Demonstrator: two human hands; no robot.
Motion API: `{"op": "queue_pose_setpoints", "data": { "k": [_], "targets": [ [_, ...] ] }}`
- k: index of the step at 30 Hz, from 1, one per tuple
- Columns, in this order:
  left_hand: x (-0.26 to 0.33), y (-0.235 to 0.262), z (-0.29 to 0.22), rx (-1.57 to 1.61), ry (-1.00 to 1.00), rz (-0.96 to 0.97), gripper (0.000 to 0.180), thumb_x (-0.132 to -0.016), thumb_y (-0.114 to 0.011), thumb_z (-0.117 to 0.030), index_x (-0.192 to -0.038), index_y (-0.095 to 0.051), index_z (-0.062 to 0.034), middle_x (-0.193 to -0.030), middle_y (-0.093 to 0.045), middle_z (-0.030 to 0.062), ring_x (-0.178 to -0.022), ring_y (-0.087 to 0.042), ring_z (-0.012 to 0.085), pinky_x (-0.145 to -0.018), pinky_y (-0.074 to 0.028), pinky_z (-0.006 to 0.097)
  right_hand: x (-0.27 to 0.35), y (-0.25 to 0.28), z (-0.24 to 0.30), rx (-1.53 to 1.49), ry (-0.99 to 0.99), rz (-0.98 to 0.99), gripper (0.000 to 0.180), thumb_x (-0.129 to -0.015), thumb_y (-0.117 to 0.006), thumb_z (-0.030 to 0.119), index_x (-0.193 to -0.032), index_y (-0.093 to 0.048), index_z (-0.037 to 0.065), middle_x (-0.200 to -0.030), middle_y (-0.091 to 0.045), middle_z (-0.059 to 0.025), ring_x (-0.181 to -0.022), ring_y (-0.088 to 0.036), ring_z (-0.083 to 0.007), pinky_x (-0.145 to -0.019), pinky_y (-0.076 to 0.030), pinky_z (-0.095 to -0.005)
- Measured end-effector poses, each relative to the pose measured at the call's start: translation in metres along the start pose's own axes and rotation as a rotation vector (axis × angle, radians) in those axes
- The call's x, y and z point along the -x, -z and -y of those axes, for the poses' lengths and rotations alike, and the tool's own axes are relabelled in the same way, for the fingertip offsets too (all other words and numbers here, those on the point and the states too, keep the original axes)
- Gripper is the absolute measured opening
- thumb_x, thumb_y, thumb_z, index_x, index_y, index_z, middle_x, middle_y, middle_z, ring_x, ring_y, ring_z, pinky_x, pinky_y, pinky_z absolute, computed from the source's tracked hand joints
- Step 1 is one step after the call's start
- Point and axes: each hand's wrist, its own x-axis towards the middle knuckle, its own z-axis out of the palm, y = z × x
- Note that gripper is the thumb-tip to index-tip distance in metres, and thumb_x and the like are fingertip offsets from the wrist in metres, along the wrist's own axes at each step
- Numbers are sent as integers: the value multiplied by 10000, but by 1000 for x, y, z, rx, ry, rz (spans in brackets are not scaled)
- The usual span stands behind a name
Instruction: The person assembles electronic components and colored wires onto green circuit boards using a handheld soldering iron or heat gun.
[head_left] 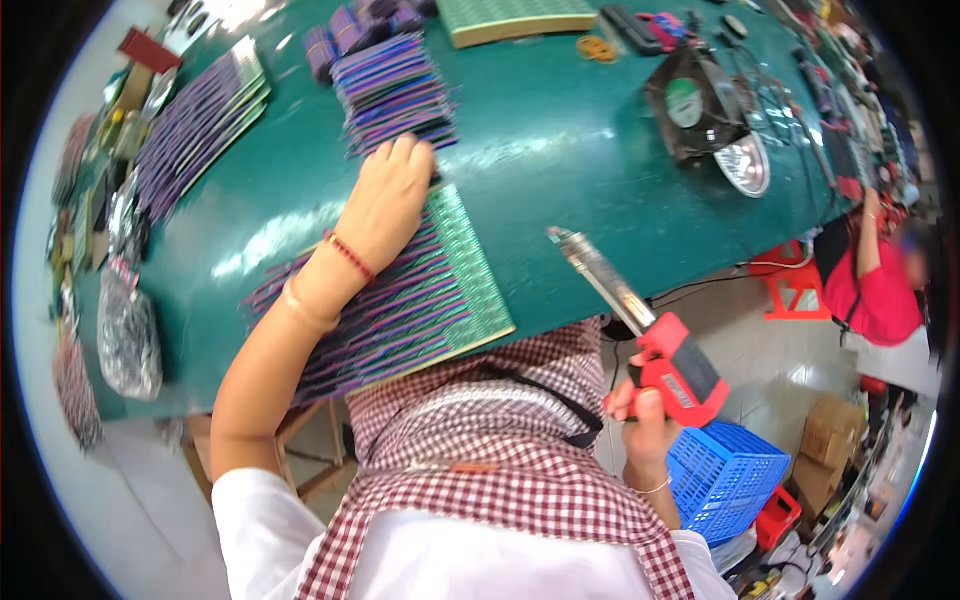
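My left hand (392, 195) rests on a green circuit panel (470, 290) loaded with rows of purple and blue strips (395, 310), at the panel's far edge next to a stack of similar strips (392, 92). My right hand (640, 415) grips a red soldering gun (675, 370) by its handle. Its metal barrel (600, 275) points up and left, with the tip held above the green table (560, 170), apart from the panel.
More strip-loaded panels (200, 120) lie fanned at the far left, and plastic bags (125, 335) sit along the left edge. A small black fan (695, 105) and a metal dish (745, 165) stand at right. A blue crate (725, 480) is on the floor; another person in red (870, 280) sits beyond.
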Motion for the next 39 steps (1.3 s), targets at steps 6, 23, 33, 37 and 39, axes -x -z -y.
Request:
{"op": "queue_pose_setpoints", "data": {
  "k": [6, 23, 33, 37, 39],
  "targets": [
    [22, 26, -30, 261, 61, -64, 151, -837, -578, 36, -973, -548, -21, -920, -528, 170, -879, -564, 359, -773, -476, 416, -1, -2, -3, -21, 23, -52, 430, -974, -512, 340, -1179, -480, -36, -630, -502, -64, -488, -450, -123, -485, -429, -276],
    [74, 24, -91, 186, 244, 99, 156, -784, -687, -57, -875, -560, -47, -846, -534, 103, -835, -544, 301, -739, -449, 392, 2, -1, -11, -32, 8, 9, 443, -978, -513, 350, -1192, -484, -36, -605, -499, -66, -475, -448, -125, -475, -421, -274],
    [72, 26, -94, 242, 273, -13, 151, -773, -685, -6, -863, -567, -31, -861, -565, 103, -787, -582, 303, -690, -482, 377, 8, -2, -10, -37, -49, 14, 472, -962, -541, 359, -1201, -477, -43, -613, -504, -69, -481, -454, -129, -478, -432, -281],
    [83, 37, -95, 345, 97, -120, 160, -742, -695, 51, -862, -614, -16, -889, -595, 101, -745, -619, 274, -616, -505, 344, 17, 7, -9, 2, -105, 90, 509, -949, -573, 375, -1205, -467, -51, -615, -511, -69, -485, -456, -130, -487, -432, -287],
    [94, 33, -101, 370, 96, -102, 170, -733, -701, 54, -873, -630, -12, -883, -593, 100, -742, -621, 258, -610, -507, 342, 24, 13, -9, -55, -124, 124, 425, -944, -574, 288, -1187, -505, -54, -673, -558, -85, -540, -489, -130, -517, -439, -277]
  ]
}}
